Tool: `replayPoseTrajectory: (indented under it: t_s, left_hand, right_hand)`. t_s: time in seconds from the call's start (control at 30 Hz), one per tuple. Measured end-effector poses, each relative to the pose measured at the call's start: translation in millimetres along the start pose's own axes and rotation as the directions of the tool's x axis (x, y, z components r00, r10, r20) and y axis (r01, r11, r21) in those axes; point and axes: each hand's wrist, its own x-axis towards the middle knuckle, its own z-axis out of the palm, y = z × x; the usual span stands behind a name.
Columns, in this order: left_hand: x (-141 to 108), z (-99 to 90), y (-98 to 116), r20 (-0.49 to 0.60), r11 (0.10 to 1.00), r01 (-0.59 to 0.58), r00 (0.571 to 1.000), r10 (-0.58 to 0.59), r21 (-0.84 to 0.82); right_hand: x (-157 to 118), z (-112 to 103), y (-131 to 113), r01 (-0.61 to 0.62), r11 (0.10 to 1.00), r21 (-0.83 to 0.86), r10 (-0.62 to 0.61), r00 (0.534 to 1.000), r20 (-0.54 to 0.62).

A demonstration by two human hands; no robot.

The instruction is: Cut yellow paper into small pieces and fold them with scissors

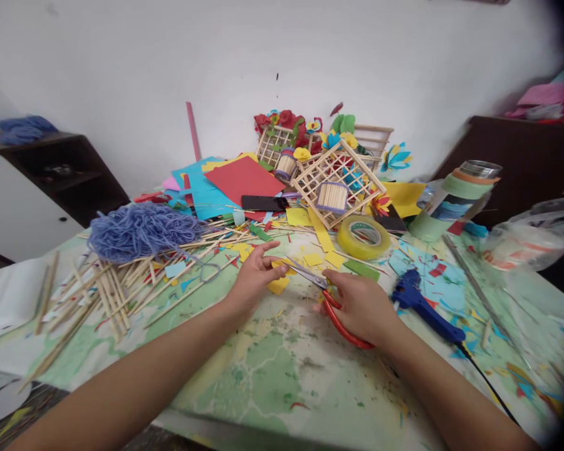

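My right hand [360,304] holds red-handled scissors [341,322], their metal blades pointing left toward my other hand. Between the thumb and fingers of my left hand [256,275] is a small yellow paper piece [282,268], and the blade tips are at this piece. Another bit of yellow paper [278,286] shows just below my left fingertips. Several yellow paper squares [313,259] lie on the table just beyond the blades.
Blue yarn [143,232] and wooden sticks [113,294] lie left. Behind are red paper [245,180], a black phone [264,203], stick lattices [338,181] and yellow tape [363,238]. Rightward are a blue glue gun [427,307], a metal ruler [479,291] and a green bottle [454,200].
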Motion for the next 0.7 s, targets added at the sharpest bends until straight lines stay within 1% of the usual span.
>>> replayPoseTrajectory:
  t_s: [0.2,0.5,0.7]
  left_hand:
    - [-0.4,1.7,-0.2,0.012,1.0,0.002,1.0,-0.002,-0.02]
    - [-1.1,3.0,-1.4,0.04,0.997,0.012,0.999,-0.01,-0.071]
    - [-1.1,2.4,-1.7,0.046,0.998,0.015,0.999,-0.012,-0.064]
  right_hand:
    - [-1.4,-0.2,-0.3,0.018,1.0,0.022,-0.018,1.0,0.004]
    - [-1.5,1.8,-2.4,-0.001,0.998,0.062,0.0,1.0,0.018]
    - [-1.8,3.1,-2.3,-0.012,0.998,0.059,0.01,0.999,0.032]
